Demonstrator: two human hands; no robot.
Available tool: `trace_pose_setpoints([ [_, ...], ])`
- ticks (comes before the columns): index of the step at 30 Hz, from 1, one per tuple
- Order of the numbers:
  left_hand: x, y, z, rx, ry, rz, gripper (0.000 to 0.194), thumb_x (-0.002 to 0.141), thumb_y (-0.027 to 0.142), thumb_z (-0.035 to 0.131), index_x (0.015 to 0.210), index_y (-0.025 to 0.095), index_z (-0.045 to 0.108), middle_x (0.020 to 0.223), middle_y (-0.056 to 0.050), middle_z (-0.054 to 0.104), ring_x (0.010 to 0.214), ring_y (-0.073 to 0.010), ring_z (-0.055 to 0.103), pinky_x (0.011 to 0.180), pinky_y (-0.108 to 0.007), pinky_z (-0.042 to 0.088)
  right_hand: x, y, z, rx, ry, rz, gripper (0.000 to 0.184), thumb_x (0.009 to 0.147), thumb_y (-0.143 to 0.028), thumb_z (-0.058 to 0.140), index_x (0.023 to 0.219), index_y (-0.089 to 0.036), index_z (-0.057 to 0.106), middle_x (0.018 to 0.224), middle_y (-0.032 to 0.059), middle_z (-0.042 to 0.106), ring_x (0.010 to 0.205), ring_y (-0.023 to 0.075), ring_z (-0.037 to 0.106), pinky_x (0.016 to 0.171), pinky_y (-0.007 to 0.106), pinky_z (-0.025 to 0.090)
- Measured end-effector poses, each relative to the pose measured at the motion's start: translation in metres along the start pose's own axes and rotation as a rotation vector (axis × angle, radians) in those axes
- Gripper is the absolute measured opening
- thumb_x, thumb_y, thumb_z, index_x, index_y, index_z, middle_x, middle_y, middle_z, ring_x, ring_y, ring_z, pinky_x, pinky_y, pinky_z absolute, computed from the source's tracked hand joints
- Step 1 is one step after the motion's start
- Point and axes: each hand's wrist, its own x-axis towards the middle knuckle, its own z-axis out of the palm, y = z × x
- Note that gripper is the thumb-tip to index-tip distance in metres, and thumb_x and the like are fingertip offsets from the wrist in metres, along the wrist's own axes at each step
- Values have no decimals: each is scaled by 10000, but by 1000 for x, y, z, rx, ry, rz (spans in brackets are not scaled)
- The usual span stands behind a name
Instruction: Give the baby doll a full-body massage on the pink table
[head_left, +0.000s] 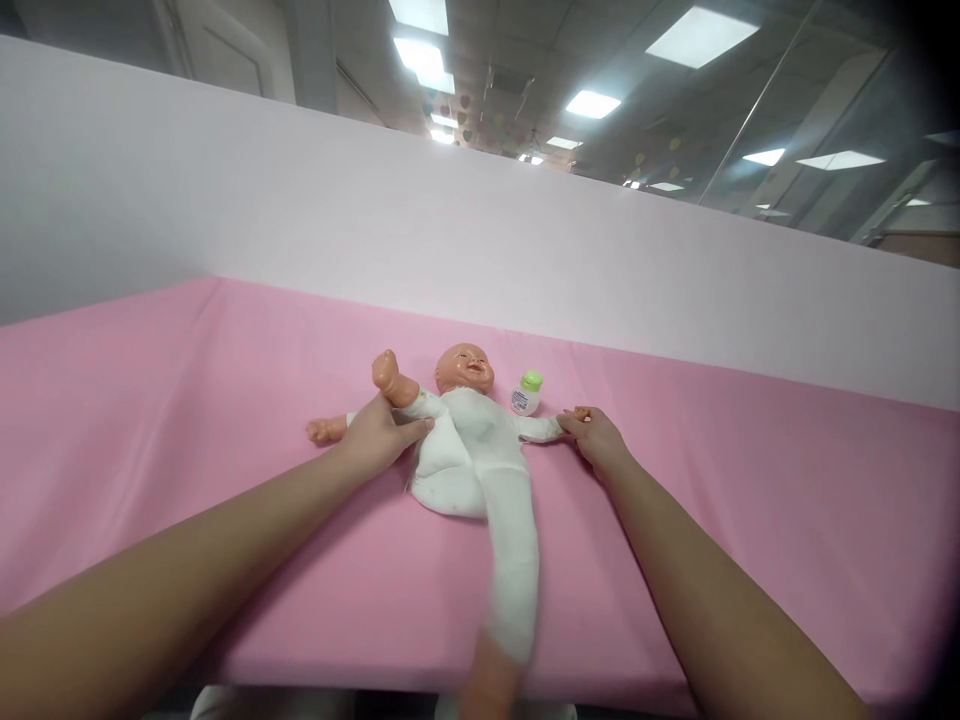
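Note:
A baby doll (472, 440) with a white cloth body and hard plastic head lies on its back on a pink-covered table (337, 600). My left hand (381, 435) is closed around one of its legs, which is bent up so that the foot is beside the head. The doll's arm on that side sticks out past my wrist. My right hand (595, 438) pinches the other arm near its small plastic hand and holds it out sideways. The other leg stretches toward me, its blurred foot over the table's front edge. Close to the doll's shoulder stands a small white bottle (525, 398) with a green cap.
Behind the table rises a pale wall (450, 230). Above it, dark glass shows ceiling lights. The table's front edge is near me, with light-coloured shapes below it.

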Motion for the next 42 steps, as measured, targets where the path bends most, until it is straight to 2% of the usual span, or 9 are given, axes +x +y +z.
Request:
trace_pose_setpoints([
  [5, -11, 3, 3, -42, 3, 326, 314, 950, 358, 607, 1188, 155, 604, 993, -72, 746, 892, -254, 747, 720, -362, 614, -10, -18, 3, -51, 0, -28, 714, 774, -506, 761, 1384, -215, 528, 1278, 132, 713, 1006, 260, 715, 975, 438, 534],
  [10, -39, 22, 8, 25, 32, 926, 623, 866, 368, 704, 1433, 205, 502, 1362, -168, 618, 1248, -336, 612, 1040, -526, 529, -35, -46, 14, -90, -2, -266, 770, 810, -489, 733, 1489, -242, 467, 1125, 81, 746, 771, 200, 672, 789, 380, 567],
  [14, -66, 38, 10, 95, -116, 1218, 552, 878, 397, 645, 1386, 208, 537, 1152, -151, 691, 1026, -305, 673, 914, -493, 567, -42, -52, 19, -78, -23, -304, 693, 816, -485, 731, 1435, -256, 521, 1054, 55, 746, 710, 179, 647, 716, 348, 564],
  [18, -80, 45, 12, 144, -213, 1374, 449, 889, 401, 593, 1265, 155, 605, 944, -142, 720, 807, -288, 666, 714, -466, 566, -22, -31, 12, -36, 8, -136, 724, 802, -498, 733, 1427, -218, 501, 1195, 112, 735, 839, 226, 715, 807, 394, 583],
  [25, -76, 38, 16, 166, -20, 1276, 482, 897, 377, 646, 1347, 213, 596, 1146, -147, 720, 1003, -301, 675, 871, -493, 583, -4, -11, 0, -27, 7, 22, 801, 795, -542, 741, 1435, -161, 448, 1099, 151, 762, 782, 264, 727, 728, 423, 593],
  [29, -51, 28, 23, 220, 103, 1051, 547, 889, 264, 685, 1418, 210, 559, 1387, -164, 641, 1240, -323, 612, 1067, -533, 510, -27, -37, 13, 11, 11, -230, 644, 811, -513, 761, 1325, -203, 529, 1104, 109, 761, 892, 251, 718, 817, 404, 581],
  [34, -20, 11, 30, 211, 37, 763, 501, 917, 352, 705, 1396, 243, 606, 1423, -129, 628, 1315, -314, 586, 1097, -516, 510, -59, -66, 39, -184, -176, -574, 373, 900, -345, 657, 1269, -289, 674, 1207, 57, 739, 1069, 265, 674, 948, 446, 551],
  [38, -20, 7, 29, 189, 3, 762, 508, 932, 341, 690, 1421, 258, 579, 1518, -130, 538, 1390, -313, 529, 1117, -509, 502, -64, -71, 40, -243, -261, -626, 359, 910, -329, 650, 1265, -327, 701, 1198, 27, 750, 1079, 262, 673, 987, 464, 541],
  [42, -37, 15, 26, 159, 33, 971, 545, 902, 309, 689, 1427, 271, 546, 1439, -146, 585, 1339, -326, 559, 1075, -521, 519, -45, -55, 28, -33, -148, -434, 450, 903, -408, 669, 1329, -269, 632, 1194, 57, 747, 1011, 245, 711, 901, 430, 591],
])
